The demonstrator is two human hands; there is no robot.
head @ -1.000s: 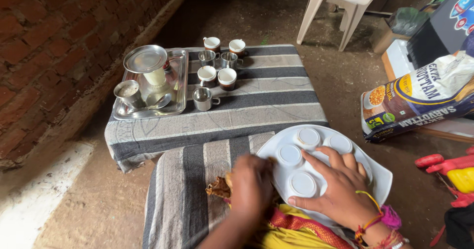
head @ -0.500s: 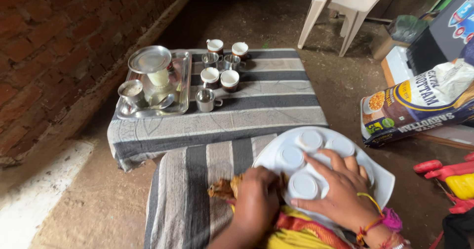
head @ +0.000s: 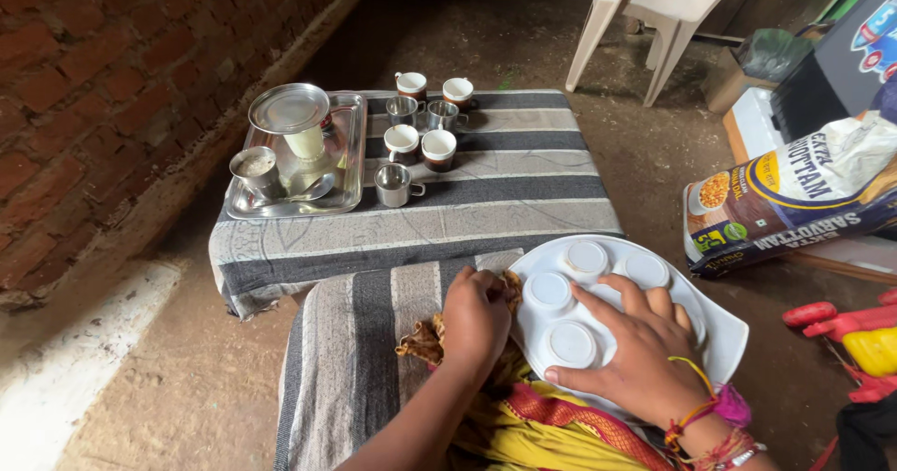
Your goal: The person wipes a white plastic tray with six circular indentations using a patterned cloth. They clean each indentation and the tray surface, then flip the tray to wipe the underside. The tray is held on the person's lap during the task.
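The left hand point(head: 475, 320) has slid up, fingers clenched on brown cloth point(head: 422, 340); right hand point(head: 635, 349) splayed on white tray point(head: 724, 335).

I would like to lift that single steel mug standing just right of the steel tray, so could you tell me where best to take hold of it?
Take the steel mug by its loop handle, which sticks out to the right, toward open striped cloth. Come from that right side: the steel tray crowds its left, and the white cups stand close behind it.
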